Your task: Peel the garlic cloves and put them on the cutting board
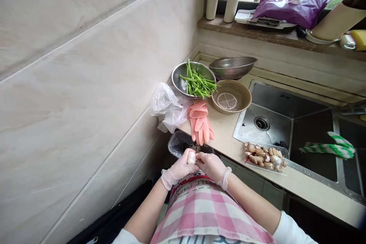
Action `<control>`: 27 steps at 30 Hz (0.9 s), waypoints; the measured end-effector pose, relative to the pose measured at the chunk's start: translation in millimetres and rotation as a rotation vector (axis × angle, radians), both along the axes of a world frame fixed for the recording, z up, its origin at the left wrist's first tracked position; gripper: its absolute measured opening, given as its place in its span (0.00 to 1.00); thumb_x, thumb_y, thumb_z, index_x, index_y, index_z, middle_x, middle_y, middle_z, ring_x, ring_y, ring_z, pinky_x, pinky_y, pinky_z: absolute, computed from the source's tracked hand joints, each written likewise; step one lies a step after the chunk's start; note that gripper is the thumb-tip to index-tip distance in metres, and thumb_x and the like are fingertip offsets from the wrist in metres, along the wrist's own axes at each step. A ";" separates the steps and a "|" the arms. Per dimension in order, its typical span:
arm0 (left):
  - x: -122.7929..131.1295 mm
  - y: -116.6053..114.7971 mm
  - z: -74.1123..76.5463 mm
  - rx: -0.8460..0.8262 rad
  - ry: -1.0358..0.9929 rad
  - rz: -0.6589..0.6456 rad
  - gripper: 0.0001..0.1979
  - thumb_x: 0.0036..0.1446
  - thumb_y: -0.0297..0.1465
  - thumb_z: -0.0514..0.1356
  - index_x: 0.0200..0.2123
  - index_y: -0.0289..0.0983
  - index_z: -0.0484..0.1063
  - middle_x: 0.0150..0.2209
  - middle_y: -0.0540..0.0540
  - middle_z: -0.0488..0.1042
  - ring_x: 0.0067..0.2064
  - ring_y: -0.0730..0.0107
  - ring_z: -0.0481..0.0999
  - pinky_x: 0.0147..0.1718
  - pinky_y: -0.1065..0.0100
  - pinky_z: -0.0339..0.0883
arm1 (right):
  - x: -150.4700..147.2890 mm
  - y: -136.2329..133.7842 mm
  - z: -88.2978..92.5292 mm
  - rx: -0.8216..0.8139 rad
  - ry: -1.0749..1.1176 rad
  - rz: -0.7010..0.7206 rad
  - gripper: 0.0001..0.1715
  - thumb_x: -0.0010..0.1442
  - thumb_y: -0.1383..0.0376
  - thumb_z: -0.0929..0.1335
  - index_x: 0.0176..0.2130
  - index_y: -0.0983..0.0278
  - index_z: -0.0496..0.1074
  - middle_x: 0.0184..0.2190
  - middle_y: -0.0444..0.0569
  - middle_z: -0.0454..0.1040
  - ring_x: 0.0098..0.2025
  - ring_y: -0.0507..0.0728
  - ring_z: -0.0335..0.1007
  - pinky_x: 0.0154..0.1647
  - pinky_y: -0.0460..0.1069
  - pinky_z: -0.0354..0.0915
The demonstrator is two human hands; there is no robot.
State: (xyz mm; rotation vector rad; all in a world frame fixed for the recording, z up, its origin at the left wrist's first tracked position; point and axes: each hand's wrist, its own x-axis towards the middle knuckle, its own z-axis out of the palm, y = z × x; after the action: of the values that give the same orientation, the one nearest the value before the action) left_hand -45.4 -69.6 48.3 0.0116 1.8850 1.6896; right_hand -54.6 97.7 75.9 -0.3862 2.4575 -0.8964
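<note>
My left hand (180, 167), in a thin see-through glove, is closed around a white garlic bulb (191, 158). My right hand (213, 166), gloved the same way, has its fingers pinched against the bulb's right side. Both hands are in front of the pink checked apron (211, 209), over the near side of a dark bin (178, 143) with scraps in it. To the right, a clear plastic tray (264, 156) on the counter edge holds garlic, a piece of ginger and something red.
Pink rubber gloves (201, 124) hang over the counter edge beside a crumpled plastic bag (168, 106). Behind are a metal bowl (177, 74) of green stems, a brown basket (231, 99) and a metal strainer (233, 68). A sink (274, 106) with a green-white cloth (331, 148) lies right.
</note>
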 end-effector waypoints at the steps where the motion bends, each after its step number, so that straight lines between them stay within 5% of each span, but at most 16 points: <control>1: 1.0 -0.6 -2.3 -0.032 0.013 -0.017 0.20 0.44 0.30 0.68 0.39 0.38 0.63 0.34 0.52 0.64 0.35 0.71 0.62 0.33 0.70 0.57 | -0.6 -2.1 -0.6 0.059 -0.002 0.027 0.11 0.61 0.64 0.64 0.34 0.62 0.76 0.29 0.50 0.78 0.30 0.55 0.72 0.30 0.46 0.57; 5: 5.1 -0.5 -14.5 -0.027 0.067 -0.043 0.14 0.44 0.26 0.66 0.32 0.38 0.62 0.30 0.53 0.62 0.31 0.73 0.59 0.28 0.70 0.52 | 0.5 -9.0 -8.6 0.244 0.007 0.068 0.14 0.61 0.65 0.63 0.31 0.63 0.76 0.28 0.53 0.79 0.28 0.56 0.72 0.26 0.48 0.51; 11: 8.6 2.5 -42.2 0.012 0.061 0.077 0.10 0.48 0.27 0.63 0.32 0.37 0.64 0.29 0.52 0.64 0.32 0.71 0.60 0.30 0.70 0.54 | 6.6 -10.5 -45.7 0.090 -0.011 -0.107 0.09 0.56 0.67 0.65 0.28 0.63 0.75 0.25 0.48 0.77 0.26 0.52 0.68 0.27 0.46 0.52; 16: 11.7 0.5 -55.6 0.084 -0.033 0.009 0.25 0.43 0.23 0.66 0.46 0.36 0.63 0.38 0.50 0.66 0.36 0.72 0.65 0.36 0.70 0.59 | 4.4 -7.3 -86.1 0.083 -0.147 -0.358 0.08 0.56 0.66 0.65 0.29 0.66 0.73 0.26 0.50 0.75 0.25 0.52 0.66 0.24 0.45 0.53; 19: 11.0 -5.7 -53.4 0.208 -0.108 0.091 0.33 0.43 0.24 0.67 0.52 0.39 0.56 0.44 0.46 0.66 0.39 0.71 0.68 0.39 0.68 0.62 | 4.3 -4.5 -102.2 0.068 -0.203 -0.401 0.12 0.60 0.65 0.63 0.35 0.67 0.74 0.27 0.50 0.76 0.24 0.51 0.68 0.24 0.44 0.56; 24: 8.0 -16.0 -52.4 0.245 -0.032 0.112 0.30 0.43 0.25 0.68 0.49 0.40 0.59 0.46 0.45 0.67 0.44 0.67 0.69 0.42 0.67 0.63 | 9.9 -5.5 -98.6 0.038 -0.185 -0.412 0.23 0.55 0.65 0.69 0.51 0.66 0.70 0.34 0.52 0.77 0.33 0.54 0.72 0.32 0.45 0.60; 27: 7.5 -17.1 -55.0 0.121 0.119 0.086 0.27 0.45 0.26 0.66 0.48 0.40 0.61 0.43 0.48 0.67 0.42 0.69 0.68 0.43 0.67 0.63 | 15.6 -6.1 -84.0 -0.041 -0.163 -0.365 0.16 0.61 0.61 0.65 0.47 0.62 0.74 0.35 0.49 0.77 0.35 0.54 0.71 0.35 0.45 0.61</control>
State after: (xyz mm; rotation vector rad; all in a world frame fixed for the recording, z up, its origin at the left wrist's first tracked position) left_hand -37.9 -86.7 -6.7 0.0813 1.8899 1.8968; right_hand -39.0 91.6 -8.1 0.1257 2.3987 -1.0779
